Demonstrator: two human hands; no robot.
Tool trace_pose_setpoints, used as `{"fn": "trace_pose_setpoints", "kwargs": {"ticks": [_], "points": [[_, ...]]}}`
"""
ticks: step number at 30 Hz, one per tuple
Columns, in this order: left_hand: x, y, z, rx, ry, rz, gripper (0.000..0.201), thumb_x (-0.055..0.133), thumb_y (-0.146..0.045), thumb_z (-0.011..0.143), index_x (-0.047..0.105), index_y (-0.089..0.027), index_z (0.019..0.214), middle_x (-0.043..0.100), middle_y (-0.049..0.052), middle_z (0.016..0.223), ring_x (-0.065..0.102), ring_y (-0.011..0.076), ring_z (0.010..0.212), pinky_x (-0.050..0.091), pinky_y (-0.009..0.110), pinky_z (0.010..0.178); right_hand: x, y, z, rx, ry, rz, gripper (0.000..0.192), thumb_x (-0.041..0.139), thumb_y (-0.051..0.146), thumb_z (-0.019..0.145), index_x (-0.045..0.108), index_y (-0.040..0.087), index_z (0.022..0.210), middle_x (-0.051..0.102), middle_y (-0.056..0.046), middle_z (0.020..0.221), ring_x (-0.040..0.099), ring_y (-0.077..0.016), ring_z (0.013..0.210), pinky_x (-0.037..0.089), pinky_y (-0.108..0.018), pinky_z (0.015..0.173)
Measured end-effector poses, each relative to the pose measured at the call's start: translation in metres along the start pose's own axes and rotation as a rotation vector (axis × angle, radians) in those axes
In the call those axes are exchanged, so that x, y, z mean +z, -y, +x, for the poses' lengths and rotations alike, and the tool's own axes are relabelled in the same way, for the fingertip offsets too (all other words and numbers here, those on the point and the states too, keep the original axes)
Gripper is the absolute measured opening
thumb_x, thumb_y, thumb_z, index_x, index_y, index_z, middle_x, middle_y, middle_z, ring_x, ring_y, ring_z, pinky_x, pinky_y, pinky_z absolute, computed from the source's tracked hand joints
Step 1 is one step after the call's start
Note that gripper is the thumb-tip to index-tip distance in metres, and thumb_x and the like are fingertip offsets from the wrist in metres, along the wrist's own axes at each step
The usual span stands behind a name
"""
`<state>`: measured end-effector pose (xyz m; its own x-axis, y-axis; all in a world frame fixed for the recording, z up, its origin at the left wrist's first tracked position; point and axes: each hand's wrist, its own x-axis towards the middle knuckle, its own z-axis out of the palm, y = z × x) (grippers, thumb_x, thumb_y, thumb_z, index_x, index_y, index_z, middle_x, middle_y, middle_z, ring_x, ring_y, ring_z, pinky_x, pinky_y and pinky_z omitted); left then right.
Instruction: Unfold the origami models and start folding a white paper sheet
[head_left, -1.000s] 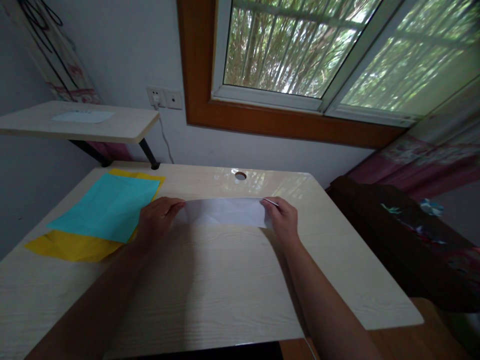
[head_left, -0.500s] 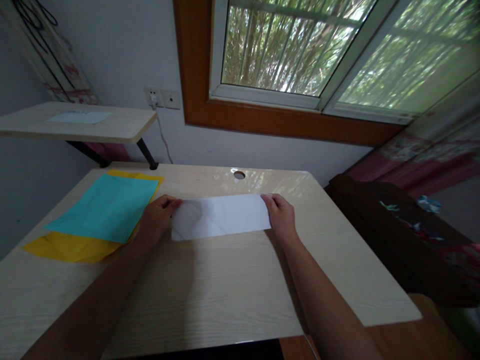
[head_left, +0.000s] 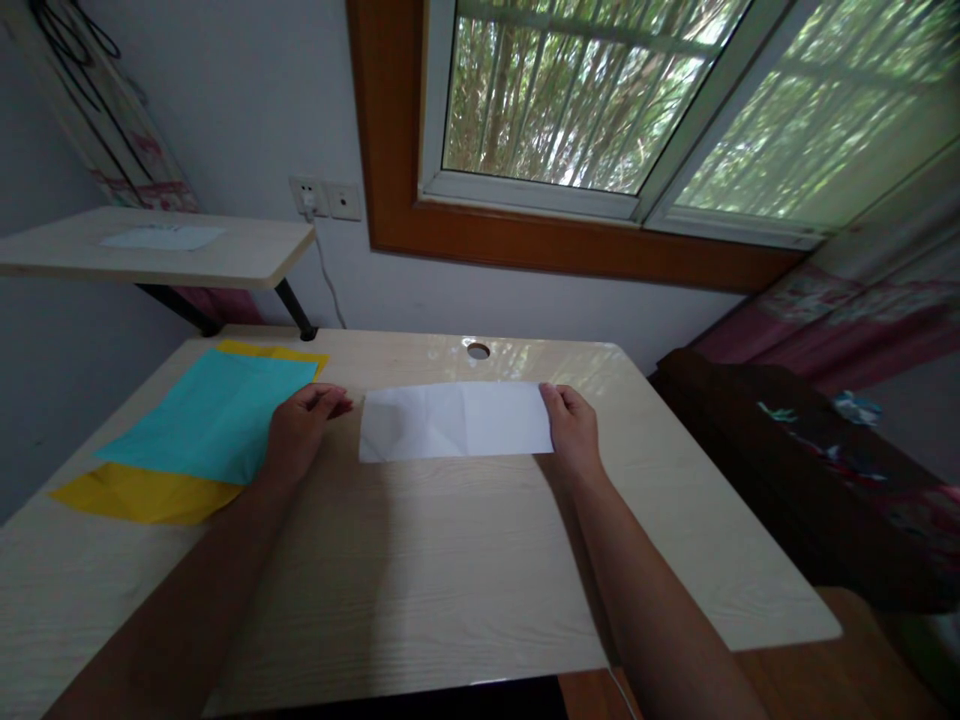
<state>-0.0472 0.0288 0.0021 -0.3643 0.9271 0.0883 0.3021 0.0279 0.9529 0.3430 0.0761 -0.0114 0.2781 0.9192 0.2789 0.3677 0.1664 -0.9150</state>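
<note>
A white strip of paper (head_left: 450,422), marked by upright crease lines, spans the middle of the desk, long side left to right. Its right end is pinched between the thumb and fingers of my right hand (head_left: 576,425). My left hand (head_left: 300,425) is just off the paper's left end, with a small gap between them; its fingers are bent and slightly parted, holding nothing. Behind and left of that hand lies a turquoise sheet (head_left: 210,410), resting on a larger yellow sheet (head_left: 150,495).
The pale wooden desk (head_left: 465,580) has a round cable hole (head_left: 478,351) near its back edge. A raised shelf (head_left: 247,250) at the back left bears a pale paper (head_left: 163,237). Beyond stand a wall socket (head_left: 309,197) and a window (head_left: 555,100). Dark furniture (head_left: 750,430) is at the right.
My left hand has let go of the paper's left end and drawn away to the left. The paper and my right hand have shifted slightly right.
</note>
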Motion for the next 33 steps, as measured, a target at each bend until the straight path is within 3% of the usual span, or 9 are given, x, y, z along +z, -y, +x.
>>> {"fn": "trace_pose_setpoints", "kwargs": {"ticks": [4,6,8,11,18,22,25,29,33], "points": [[-0.001,-0.003,0.0,0.183,-0.048,0.177,0.035,0.058,-0.049,0.091,0.073,-0.02,0.101,0.075,0.008,0.105,0.069,0.023,0.1,0.051,0.039,0.098,0.003,0.002,-0.002,0.023,0.07,0.051,0.043,0.061,0.061,0.087,0.065,0.019,0.075,0.055,0.002,0.066,0.045,-0.0144,0.062,0.035,-0.025,0.054],[0.001,-0.006,-0.002,0.324,-0.004,0.245,0.036,0.056,-0.05,0.092,0.074,-0.02,0.102,0.074,0.007,0.112,0.065,0.0239,0.11,0.046,0.04,0.106,0.006,0.005,-0.005,0.029,0.095,0.06,0.044,0.061,0.062,0.086,0.064,0.02,0.075,0.054,0.003,0.065,0.044,-0.0141,0.062,0.035,-0.025,0.055],[0.004,-0.01,-0.008,0.379,0.099,0.243,0.04,0.05,-0.05,0.095,0.074,-0.02,0.103,0.073,0.008,0.115,0.064,0.0242,0.114,0.044,0.041,0.108,0.008,0.008,-0.008,0.025,0.11,0.063,0.045,0.061,0.063,0.085,0.064,0.02,0.075,0.054,0.003,0.065,0.044,-0.0141,0.062,0.035,-0.025,0.055],[0.01,-0.013,-0.016,0.279,0.287,0.178,0.044,0.045,-0.052,0.098,0.073,-0.02,0.109,0.074,0.008,0.114,0.066,0.0249,0.111,0.048,0.041,0.103,0.009,0.011,-0.01,0.012,0.109,0.076,0.044,0.062,0.063,0.085,0.066,0.02,0.075,0.055,0.002,0.066,0.045,-0.0146,0.063,0.035,-0.026,0.056],[0.007,-0.014,-0.017,0.131,0.612,0.143,0.043,0.067,-0.05,0.085,0.071,-0.025,0.12,0.072,0.006,0.123,0.066,0.0281,0.112,0.051,0.04,0.098,0.008,0.008,-0.009,0.072,0.125,0.191,0.04,0.068,0.059,0.081,0.067,0.019,0.076,0.053,0.003,0.065,0.044,-0.013,0.061,0.034,-0.025,0.054],[-0.001,-0.015,-0.02,-0.029,0.823,-0.004,0.053,0.078,-0.045,0.076,0.068,-0.028,0.125,0.071,0.006,0.125,0.067,0.0297,0.11,0.055,0.039,0.089,0.009,0.008,-0.009,0.122,0.141,0.261,0.04,0.071,0.059,0.079,0.069,0.019,0.081,0.058,0.003,0.068,0.046,-0.0132,0.06,0.035,-0.025,0.054],[-0.003,-0.014,-0.024,-0.144,0.961,-0.13,0.048,0.079,-0.041,0.077,0.07,-0.028,0.123,0.072,0.006,0.123,0.07,0.0287,0.106,0.056,0.038,0.086,0.009,0.007,-0.008,0.135,0.159,0.277,0.039,0.072,0.057,0.077,0.07,0.019,0.084,0.061,0.002,0.07,0.049,-0.0136,0.061,0.037,-0.026,0.055],[-0.004,-0.01,-0.026,-0.273,1.019,-0.241,0.035,0.075,-0.04,0.082,0.075,-0.024,0.113,0.076,0.009,0.107,0.073,0.0245,0.087,0.056,0.034,0.077,0.008,0.007,-0.007,0.136,0.142,0.26,0.038,0.074,0.056,0.076,0.071,0.018,0.084,0.062,0.002,0.07,0.049,-0.014,0.063,0.037,-0.026,0.057],[-0.006,-0.008,-0.024,-0.287,1.026,-0.282,0.043,0.076,-0.037,0.081,0.07,-0.025,0.122,0.073,0.009,0.116,0.071,0.026,0.1,0.054,0.036,0.086,0.01,0.007,-0.008,0.171,0.172,0.253,0.039,0.073,0.057,0.077,0.071,0.019,0.084,0.061,0.002,0.069,0.049,-0.014,0.061,0.036,-0.026,0.055]]}}
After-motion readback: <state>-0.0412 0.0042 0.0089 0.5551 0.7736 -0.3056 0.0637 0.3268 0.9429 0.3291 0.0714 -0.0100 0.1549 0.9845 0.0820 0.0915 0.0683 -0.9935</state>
